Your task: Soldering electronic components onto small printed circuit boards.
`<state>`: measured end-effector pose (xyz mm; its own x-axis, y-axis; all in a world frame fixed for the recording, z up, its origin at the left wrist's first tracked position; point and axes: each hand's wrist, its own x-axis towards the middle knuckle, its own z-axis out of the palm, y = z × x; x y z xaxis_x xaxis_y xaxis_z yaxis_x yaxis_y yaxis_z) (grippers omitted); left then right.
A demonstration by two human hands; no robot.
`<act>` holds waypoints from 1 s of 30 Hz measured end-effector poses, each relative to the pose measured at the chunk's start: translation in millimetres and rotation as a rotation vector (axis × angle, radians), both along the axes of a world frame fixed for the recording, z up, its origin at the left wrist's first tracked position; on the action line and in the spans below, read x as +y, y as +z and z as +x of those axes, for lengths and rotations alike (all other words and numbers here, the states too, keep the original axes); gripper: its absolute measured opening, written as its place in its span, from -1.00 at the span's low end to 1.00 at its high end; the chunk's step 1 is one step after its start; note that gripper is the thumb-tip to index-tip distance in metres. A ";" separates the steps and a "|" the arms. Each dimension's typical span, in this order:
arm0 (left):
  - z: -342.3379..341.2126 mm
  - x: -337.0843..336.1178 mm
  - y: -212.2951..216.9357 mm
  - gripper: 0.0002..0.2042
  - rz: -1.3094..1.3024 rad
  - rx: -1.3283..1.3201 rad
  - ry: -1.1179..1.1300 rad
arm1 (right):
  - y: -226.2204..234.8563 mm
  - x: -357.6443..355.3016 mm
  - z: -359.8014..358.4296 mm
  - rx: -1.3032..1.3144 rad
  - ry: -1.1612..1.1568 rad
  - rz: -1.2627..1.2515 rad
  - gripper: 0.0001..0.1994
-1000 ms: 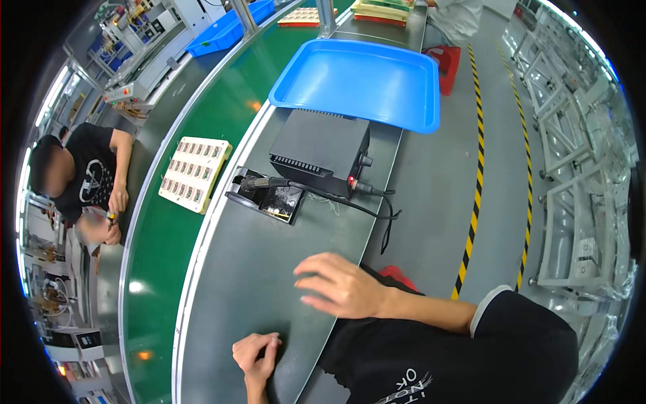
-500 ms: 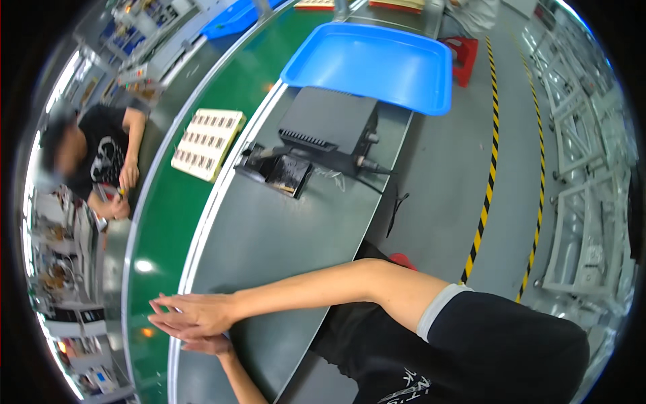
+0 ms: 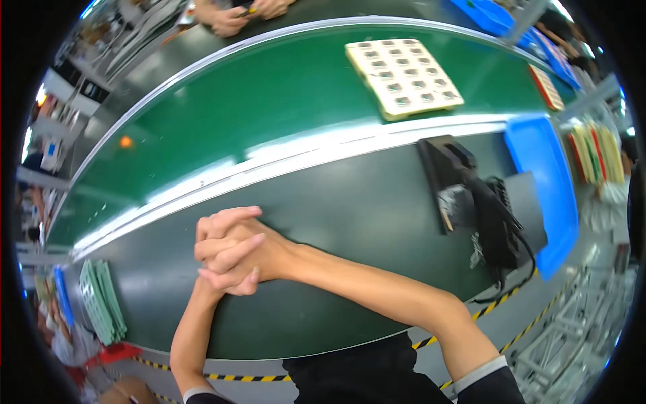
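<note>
The left hand (image 3: 214, 259) and the right hand (image 3: 239, 250) are clasped together, fingers interlaced, holding nothing but each other, and they rest on the dark grey worktop (image 3: 350, 202) with both forearms reaching in from the lower edge. Well apart from them, to the right on the same worktop, stands a black machine (image 3: 471, 195) with a black cable (image 3: 521, 269) trailing from it, and just beyond that lies a blue tray (image 3: 545, 175). Past the worktop's pale edge runs a green conveyor belt (image 3: 256, 114), which carries a cream tray of small parts (image 3: 402, 76). At the left end, near the worktop, lies a stack of green trays (image 3: 101, 306). At the top, across the belt, another person's hands (image 3: 245, 12) are at work.
</note>
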<state>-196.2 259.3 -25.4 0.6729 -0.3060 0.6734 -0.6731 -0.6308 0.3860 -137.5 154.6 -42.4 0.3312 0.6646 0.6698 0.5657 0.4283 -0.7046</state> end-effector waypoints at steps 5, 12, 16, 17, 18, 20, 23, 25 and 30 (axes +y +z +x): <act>17.4 -16.9 12.0 -0.63 -0.093 0.050 0.018 | 2.3 -11.8 22.3 0.001 0.024 -0.149 -0.80; 11.3 -25.3 -19.1 -0.59 -0.471 0.123 0.000 | 5.4 -9.4 12.8 0.154 0.021 -0.093 -0.83; 18.3 1.0 -13.8 -0.62 -0.264 0.074 0.025 | 3.5 0.3 13.6 0.189 0.028 -0.132 -0.81; 16.8 -0.6 -17.8 -0.65 -0.230 0.063 0.048 | 5.7 2.8 6.7 0.209 -0.056 0.098 -0.82; 17.2 -6.5 -23.1 -0.68 -0.202 0.065 0.072 | -9.6 1.8 22.4 0.125 0.002 -0.048 -0.83; 32.5 -22.4 -22.4 -0.65 -0.250 0.102 0.051 | -70.3 9.4 35.3 0.408 0.201 -0.056 -0.83; 23.1 -13.5 -11.0 -0.73 -0.354 0.143 0.013 | -25.3 0.0 31.2 0.139 -0.067 -0.143 -0.81; 17.5 -11.5 -3.3 -0.71 -0.479 0.259 -0.052 | -3.2 1.0 23.8 0.204 -0.078 -0.184 -0.77; 4.5 -12.9 4.6 -0.67 -0.472 0.269 0.029 | 8.0 3.1 14.0 0.302 -0.041 -0.182 -0.69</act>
